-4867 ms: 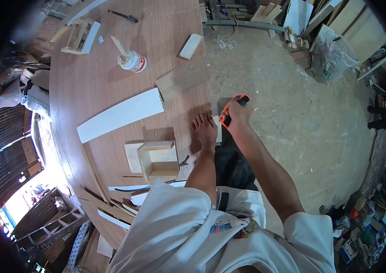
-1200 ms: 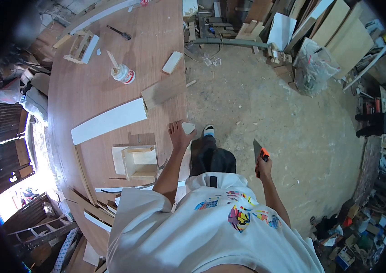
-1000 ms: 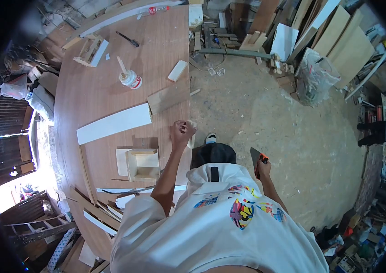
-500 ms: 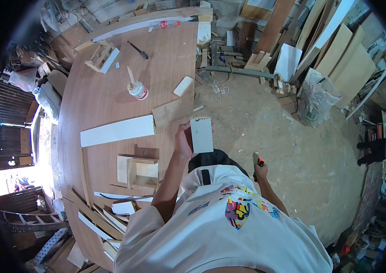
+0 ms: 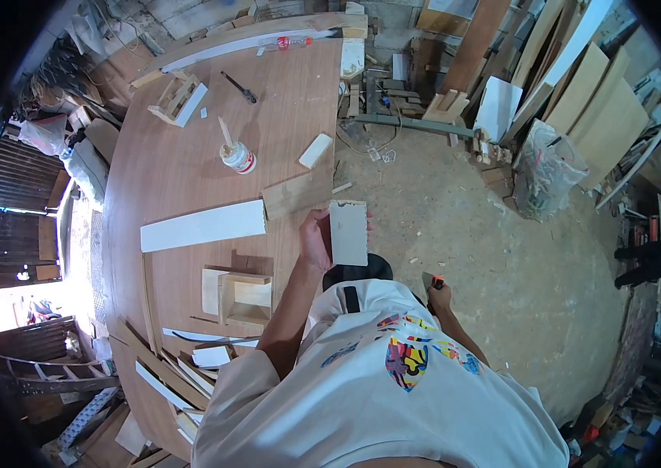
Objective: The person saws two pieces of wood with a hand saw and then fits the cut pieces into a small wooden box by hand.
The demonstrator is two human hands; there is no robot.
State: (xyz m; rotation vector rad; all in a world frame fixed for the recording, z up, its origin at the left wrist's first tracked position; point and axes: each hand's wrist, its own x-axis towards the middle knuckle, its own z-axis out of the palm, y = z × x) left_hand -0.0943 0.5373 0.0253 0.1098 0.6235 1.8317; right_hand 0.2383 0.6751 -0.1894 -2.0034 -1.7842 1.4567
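My left hand [image 5: 316, 240] is closed round a small white rectangular board [image 5: 348, 234], held up off the table's right edge. Its thumb side is at the left edge of the board, and fingertips show past the right edge. The board's top edge looks rough and chipped. Low by my right side, my right hand [image 5: 440, 297] grips the orange-and-black handle of what looks like a handsaw [image 5: 437, 282]; its blade is foreshortened and mostly hidden. On the table beside my left hand lie a brown wooden piece [image 5: 296, 195] and a long white board [image 5: 204, 226].
The wooden table [image 5: 167, 175] carries a glue jar [image 5: 238, 158] with sticks, a screwdriver [image 5: 240, 88], a small block [image 5: 315, 150], a wooden box [image 5: 247, 299] and a wooden frame [image 5: 178, 99]. Planks [image 5: 588, 101] and a plastic bag [image 5: 546, 168] stand right of the floor [image 5: 502, 312].
The white board has tilted slightly and moved a little lower, with left fingertips now showing past its right edge. My right hand has shifted slightly left, turning the handsaw.
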